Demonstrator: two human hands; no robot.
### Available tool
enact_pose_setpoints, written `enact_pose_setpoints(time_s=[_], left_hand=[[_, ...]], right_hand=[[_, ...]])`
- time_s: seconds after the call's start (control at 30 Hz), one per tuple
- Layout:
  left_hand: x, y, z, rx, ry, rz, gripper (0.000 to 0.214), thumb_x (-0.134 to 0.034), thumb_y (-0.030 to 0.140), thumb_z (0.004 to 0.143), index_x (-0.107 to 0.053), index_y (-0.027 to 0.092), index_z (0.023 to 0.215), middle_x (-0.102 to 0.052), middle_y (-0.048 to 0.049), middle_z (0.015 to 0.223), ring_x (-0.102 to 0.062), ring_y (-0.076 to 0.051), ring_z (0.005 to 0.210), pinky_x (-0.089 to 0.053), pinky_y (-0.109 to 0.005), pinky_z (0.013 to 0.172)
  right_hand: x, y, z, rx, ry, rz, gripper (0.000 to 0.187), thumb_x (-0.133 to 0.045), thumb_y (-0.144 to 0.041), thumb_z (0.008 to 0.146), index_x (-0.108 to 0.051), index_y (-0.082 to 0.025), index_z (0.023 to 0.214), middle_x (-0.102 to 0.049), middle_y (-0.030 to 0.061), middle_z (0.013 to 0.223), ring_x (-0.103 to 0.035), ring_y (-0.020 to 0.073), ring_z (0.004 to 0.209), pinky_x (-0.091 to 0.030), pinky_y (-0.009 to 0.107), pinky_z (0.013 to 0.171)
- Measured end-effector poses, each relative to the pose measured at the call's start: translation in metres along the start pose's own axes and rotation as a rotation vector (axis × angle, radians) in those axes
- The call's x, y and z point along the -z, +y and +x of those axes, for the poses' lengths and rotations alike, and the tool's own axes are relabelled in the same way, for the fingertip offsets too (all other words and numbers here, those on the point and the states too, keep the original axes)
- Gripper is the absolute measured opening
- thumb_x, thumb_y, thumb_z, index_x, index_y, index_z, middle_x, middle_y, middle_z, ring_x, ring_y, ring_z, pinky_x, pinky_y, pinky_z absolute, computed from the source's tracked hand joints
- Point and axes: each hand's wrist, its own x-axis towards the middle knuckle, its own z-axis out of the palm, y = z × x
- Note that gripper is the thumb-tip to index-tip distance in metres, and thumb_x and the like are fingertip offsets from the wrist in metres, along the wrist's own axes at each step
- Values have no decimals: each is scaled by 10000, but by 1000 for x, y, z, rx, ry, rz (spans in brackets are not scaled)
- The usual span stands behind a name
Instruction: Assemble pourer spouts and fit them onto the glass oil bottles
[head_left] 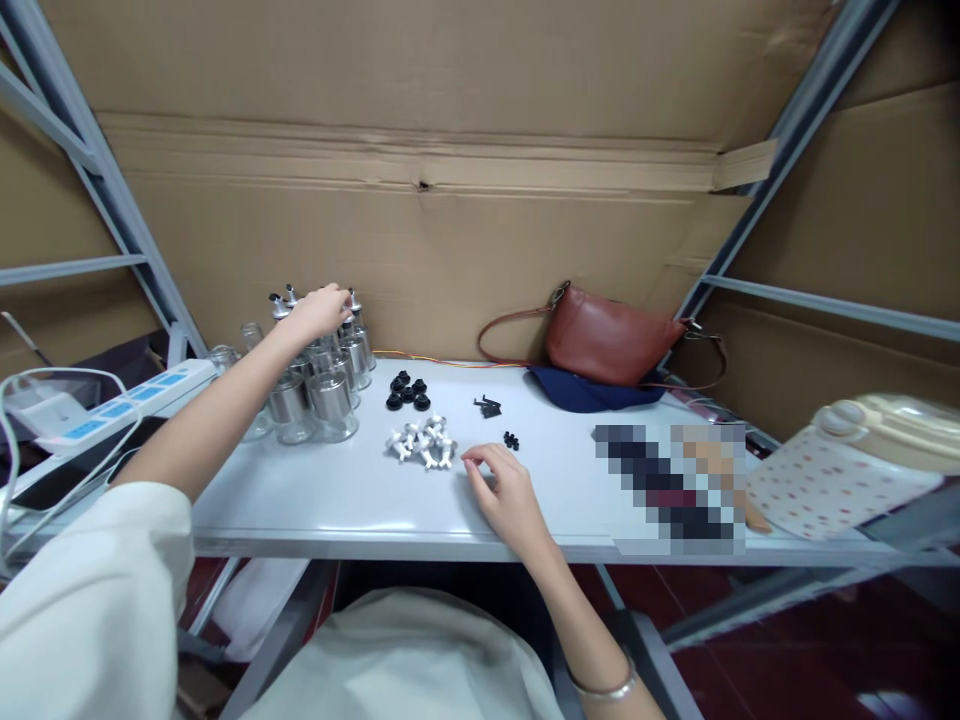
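My left hand [326,308] reaches over a group of glass bottles at the back left, fingers curled down at a bottle top. What they grip, if anything, is hidden. Metal-and-black pourers [290,293] top some of the rear bottles. A glass bottle with a silver band [330,400] stands in front. My right hand [504,492] rests near the table's front edge, fingers loosely bent and apart, with nothing in it. Just left of its fingertips lies a pile of silvery-white spout-like parts [424,442]. Small black parts [511,440] sit just beyond that hand.
Black round stoppers [407,391] and thin black pieces [488,406] lie on the white table [337,505]. A brown bag [615,335] rests on a dark blue cap [574,392]. A power strip [127,405] with cables is left; a dotted container [832,475] stands right.
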Motion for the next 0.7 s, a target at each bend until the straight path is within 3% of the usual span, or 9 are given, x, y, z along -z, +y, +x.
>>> enact_pose_setpoints(time_s=[0.27,0.5,0.7], left_hand=[[-9,-9,9,-60,74,14,325,-439,94,725,-656,164,957,-655,-113,1003,-593,-245,951,-436,-311,818],[-9,-14,10,-97,106,-7,254,-478,121,699,-679,143,853,-691,-98,925,-613,-230,881,-441,-289,779],[-7,-15,10,-108,103,-13,275,-487,102,717,-689,140,900,-696,-114,936,-623,-250,903,-450,-312,792]], right_hand=[[1,-2,1,-3,-21,-16,146,-464,-134,869,-590,-191,822,-647,58,807,-590,202,796,-460,328,734],[1,-2,1,10,-21,-20,142,-469,-131,865,-593,-190,827,-648,56,809,-597,200,799,-463,321,737],[1,-2,1,9,-20,-31,150,-463,-141,866,-597,-195,825,-652,58,802,-598,205,788,-467,327,728]])
